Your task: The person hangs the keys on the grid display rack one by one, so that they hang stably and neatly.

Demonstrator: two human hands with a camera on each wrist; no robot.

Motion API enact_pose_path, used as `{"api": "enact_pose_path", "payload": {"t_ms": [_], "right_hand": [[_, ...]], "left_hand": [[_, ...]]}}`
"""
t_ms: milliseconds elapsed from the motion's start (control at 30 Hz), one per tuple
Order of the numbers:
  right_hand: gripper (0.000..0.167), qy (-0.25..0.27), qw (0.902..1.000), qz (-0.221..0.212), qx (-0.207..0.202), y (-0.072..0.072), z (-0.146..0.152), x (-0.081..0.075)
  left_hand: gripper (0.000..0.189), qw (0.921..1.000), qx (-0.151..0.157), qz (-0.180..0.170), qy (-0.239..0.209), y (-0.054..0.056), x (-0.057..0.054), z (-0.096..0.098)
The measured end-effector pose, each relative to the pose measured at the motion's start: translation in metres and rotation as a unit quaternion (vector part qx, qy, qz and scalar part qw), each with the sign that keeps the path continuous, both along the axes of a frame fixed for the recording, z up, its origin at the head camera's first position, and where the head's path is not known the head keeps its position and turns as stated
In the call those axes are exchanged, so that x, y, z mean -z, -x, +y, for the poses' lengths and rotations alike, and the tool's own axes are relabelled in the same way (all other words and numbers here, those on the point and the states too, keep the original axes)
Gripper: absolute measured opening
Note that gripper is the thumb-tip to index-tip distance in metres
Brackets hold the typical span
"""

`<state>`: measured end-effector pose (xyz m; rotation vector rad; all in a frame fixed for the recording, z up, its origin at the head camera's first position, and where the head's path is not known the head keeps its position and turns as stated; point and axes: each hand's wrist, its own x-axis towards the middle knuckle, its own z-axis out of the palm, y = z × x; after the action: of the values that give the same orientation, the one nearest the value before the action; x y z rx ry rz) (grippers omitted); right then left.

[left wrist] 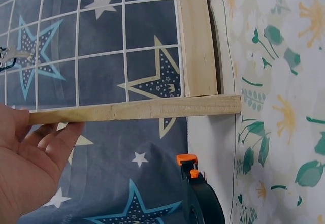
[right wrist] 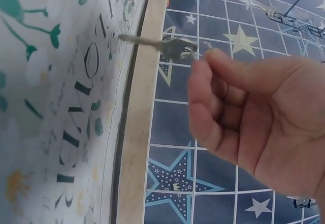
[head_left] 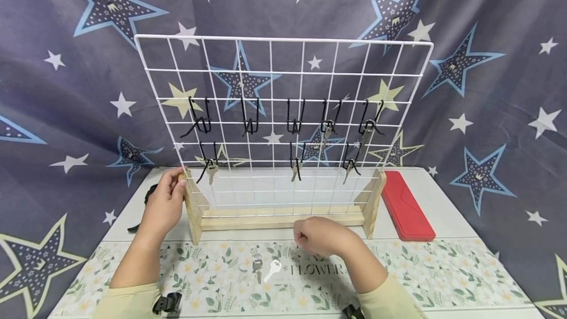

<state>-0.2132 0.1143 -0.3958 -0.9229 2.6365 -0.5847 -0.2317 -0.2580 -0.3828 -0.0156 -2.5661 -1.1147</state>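
Note:
A white wire grid stands upright in a wooden stand. My left hand grips the top of the stand's left side piece, thumb on one face and fingers on the other. In front of the grid's lower part is my right hand. Its thumb and forefinger pinch a key at the head end, as the right wrist view shows; the head view hides that key. Black hooks hang in two rows on the grid, and keys dangle from several of them.
Two keys, one dark and one shiny, lie on the floral mat. A red case lies right of the stand. Left of it, partly behind my arm, is a black object with orange parts. A star-patterned cloth hangs behind.

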Motion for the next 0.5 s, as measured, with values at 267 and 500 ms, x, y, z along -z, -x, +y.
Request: {"api": "enact_pose_path", "payload": {"t_ms": [267, 500], "right_hand": [[0.02, 0.039, 0.9981, -0.046, 0.015, 0.0003, -0.0009, -0.0038], [0.016, 0.089, 0.994, -0.063, 0.007, -0.0015, 0.0018, -0.0078]], "left_hand": [[0.047, 0.9999, -0.004, -0.009, -0.009, 0.001, -0.0011, -0.0005], [0.048, 0.999, 0.02, -0.019, -0.034, 0.0036, -0.0026, -0.0024]]}}
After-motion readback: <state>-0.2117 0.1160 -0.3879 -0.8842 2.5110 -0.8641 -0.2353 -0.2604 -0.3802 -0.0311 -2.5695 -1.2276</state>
